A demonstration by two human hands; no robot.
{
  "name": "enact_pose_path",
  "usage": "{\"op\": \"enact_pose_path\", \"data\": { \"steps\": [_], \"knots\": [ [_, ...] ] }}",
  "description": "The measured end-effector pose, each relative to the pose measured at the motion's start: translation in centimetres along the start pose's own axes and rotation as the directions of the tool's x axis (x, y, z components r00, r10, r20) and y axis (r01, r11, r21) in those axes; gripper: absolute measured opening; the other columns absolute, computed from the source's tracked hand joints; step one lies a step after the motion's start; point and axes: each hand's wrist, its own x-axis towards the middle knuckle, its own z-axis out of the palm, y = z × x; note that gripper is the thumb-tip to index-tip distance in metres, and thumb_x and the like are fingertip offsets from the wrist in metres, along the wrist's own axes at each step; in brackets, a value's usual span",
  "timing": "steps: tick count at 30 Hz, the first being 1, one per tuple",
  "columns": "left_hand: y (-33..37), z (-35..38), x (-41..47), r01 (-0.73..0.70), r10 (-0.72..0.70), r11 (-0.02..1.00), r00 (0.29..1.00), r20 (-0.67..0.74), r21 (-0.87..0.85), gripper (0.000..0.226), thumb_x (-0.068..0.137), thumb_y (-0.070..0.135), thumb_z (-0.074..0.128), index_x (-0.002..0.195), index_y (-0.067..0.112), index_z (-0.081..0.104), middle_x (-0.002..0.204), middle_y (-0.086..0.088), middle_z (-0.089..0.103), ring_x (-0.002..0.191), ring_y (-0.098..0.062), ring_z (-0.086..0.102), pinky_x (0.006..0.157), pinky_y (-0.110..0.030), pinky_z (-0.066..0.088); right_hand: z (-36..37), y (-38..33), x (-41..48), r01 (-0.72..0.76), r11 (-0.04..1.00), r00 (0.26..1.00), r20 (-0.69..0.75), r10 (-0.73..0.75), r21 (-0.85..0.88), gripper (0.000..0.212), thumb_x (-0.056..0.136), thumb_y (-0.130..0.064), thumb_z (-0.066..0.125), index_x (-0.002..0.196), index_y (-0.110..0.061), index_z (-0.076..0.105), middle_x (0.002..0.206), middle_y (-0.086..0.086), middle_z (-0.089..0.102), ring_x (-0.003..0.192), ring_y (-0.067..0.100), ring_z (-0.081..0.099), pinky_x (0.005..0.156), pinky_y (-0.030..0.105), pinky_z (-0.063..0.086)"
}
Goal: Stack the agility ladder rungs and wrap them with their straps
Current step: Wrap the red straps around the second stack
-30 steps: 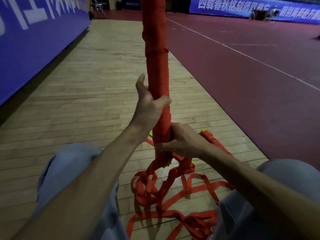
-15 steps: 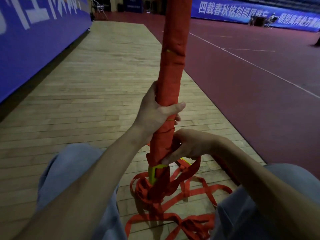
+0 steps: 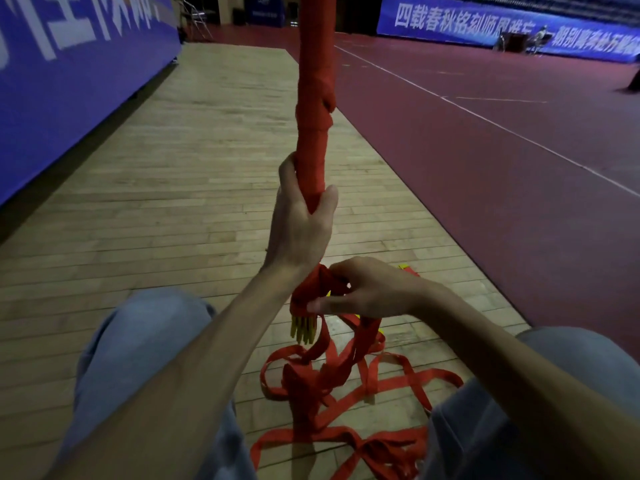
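Agility ladder rungs (image 3: 303, 329), flat yellow plastic slats stacked into one long bundle (image 3: 313, 150), stand almost upright in front of the seated person. They are held over the pale wooden plank floor (image 3: 173, 209), close to its right edge where the dark red court surface (image 3: 502, 185) begins. Red webbing already covers most of the stack, and only the yellow lower ends show.

The left hand (image 3: 301, 223) is clenched round the wrapped shaft, thumb on the near side. The right hand (image 3: 367, 292) pinches a turn of red strap just above the bare ends, fingers curled on it.

The stack looks light and stiff along its length, but the slats could slide against each other where they are unbound, so the hold belongs on the wrapped part. The webbing is limp and probably a little slick, so it likely needs steady tension to stay put.

Loose red strap loops (image 3: 346, 386) lie tangled on the floor between the blue-jeaned knees (image 3: 138, 341) and may snag or knot as they feed. A blue banner wall (image 3: 69, 81) runs along the floor's left edge, well apart.
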Motion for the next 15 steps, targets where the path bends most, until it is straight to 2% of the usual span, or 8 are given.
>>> {"op": "enact_pose_path", "data": {
  "steps": [3, 6, 8, 9, 11, 12, 14, 15],
  "knots": [
    [0.1, 0.4, -0.5, 0.111, -0.095, 0.985, 0.988, 0.121, -0.133, 0.073, 0.081, 0.030, 0.043, 0.148, 0.025, 0.016, 0.120, -0.025, 0.044, 0.078, -0.019, 0.051, 0.064, -0.029, 0.046, 1.8, -0.3, 0.2, -0.095, 0.980, 0.987, -0.145, 0.069, -0.177, 0.059, 0.071, -0.073, 0.065, 0.092, -0.017, 0.064, 0.077, -0.005, 0.067, 0.066, 0.010, 0.063, 0.062, 0.024, 0.054],
    [0.2, 0.6, -0.7, 0.245, -0.199, 0.953, 0.950, 0.239, -0.179, 0.077, 0.080, 0.025, 0.047, 0.149, 0.023, 0.012, 0.133, -0.026, 0.038, 0.087, -0.025, 0.052, 0.068, -0.035, 0.050, 3.1, 0.0, 0.4, -0.176, 0.956, 0.950, -0.295, 0.102, -0.236, 0.052, 0.072, -0.073, 0.065, 0.076, -0.021, 0.060, 0.061, -0.009, 0.060, 0.052, 0.007, 0.058, 0.053, 0.022, 0.050],
    [0.2, 0.5, -0.5, 0.309, -0.243, 0.922, 0.931, 0.272, -0.234, 0.071, 0.091, 0.015, 0.057, 0.150, 0.021, 0.018, 0.133, -0.019, 0.043, 0.094, -0.025, 0.056, 0.078, -0.041, 0.053, 2.9, 0.2, 0.3, -0.162, 0.984, 0.934, -0.335, 0.127, -0.079, 0.035, 0.077, -0.057, 0.073, 0.077, -0.024, 0.063, 0.063, -0.008, 0.065, 0.053, 0.006, 0.063, 0.051, 0.016, 0.049],
    [0.3, 0.3, -0.3, 0.310, -0.229, 0.911, 0.929, 0.292, -0.272, 0.063, 0.093, 0.010, 0.058, 0.148, 0.019, 0.029, 0.126, -0.015, 0.050, 0.092, -0.023, 0.058, 0.079, -0.041, 0.053, 2.6, 0.2, 0.2, -0.125, 0.991, 0.932, -0.336, 0.132, 0.042, 0.026, 0.077, -0.048, 0.077, 0.077, -0.026, 0.064, 0.063, -0.008, 0.067, 0.056, 0.005, 0.065, 0.050, 0.014, 0.049],
    [0.5, -0.4, 0.3, 0.267, -0.146, 0.895, 0.932, 0.331, -0.357, 0.041, 0.093, 0.006, 0.054, 0.132, 0.019, 0.052, 0.108, -0.008, 0.062, 0.085, -0.018, 0.063, 0.075, -0.035, 0.054, 1.9, -0.1, -0.2, -0.009, 0.970, 0.935, -0.341, 0.094, 0.241, 0.013, 0.078, -0.036, 0.080, 0.075, -0.030, 0.069, 0.067, -0.008, 0.071, 0.063, 0.003, 0.068, 0.054, 0.015, 0.052],
    [0.6, -0.8, 0.6, 0.237, -0.111, 0.897, 0.938, 0.330, -0.373, 0.038, 0.092, 0.001, 0.049, 0.125, 0.019, 0.058, 0.104, -0.005, 0.065, 0.085, -0.014, 0.065, 0.074, -0.029, 0.055, 1.4, -0.4, -0.5, 0.051, 0.948, 0.936, -0.346, 0.064, 0.315, 0.011, 0.078, -0.032, 0.080, 0.072, -0.034, 0.071, 0.068, -0.010, 0.072, 0.064, 0.003, 0.069, 0.056, 0.015, 0.052],
    [0.5, -1.6, 1.2, 0.187, -0.070, 0.919, 0.944, 0.322, -0.347, 0.053, 0.086, -0.016, 0.038, 0.121, 0.017, 0.060, 0.108, -0.004, 0.067, 0.090, -0.009, 0.066, 0.074, -0.022, 0.054, 0.5, -0.8, -0.9, 0.148, 0.885, 0.938, -0.346, 0.016, 0.441, 0.024, 0.080, -0.024, 0.080, 0.064, -0.040, 0.071, 0.064, -0.014, 0.069, 0.058, 0.000, 0.065, 0.054, 0.010, 0.047],
    [0.3, -1.9, 1.4, 0.153, -0.042, 0.937, 0.941, 0.335, -0.314, 0.063, 0.080, -0.024, 0.033, 0.121, 0.017, 0.059, 0.113, -0.005, 0.066, 0.094, -0.010, 0.066, 0.075, -0.021, 0.053, 0.1, -0.9, -1.1, 0.170, 0.852, 0.942, -0.336, 0.008, 0.495, 0.027, 0.080, -0.021, 0.079, 0.060, -0.037, 0.070, 0.058, -0.013, 0.065, 0.052, -0.002, 0.060, 0.050, 0.010, 0.043]
  ]
}}
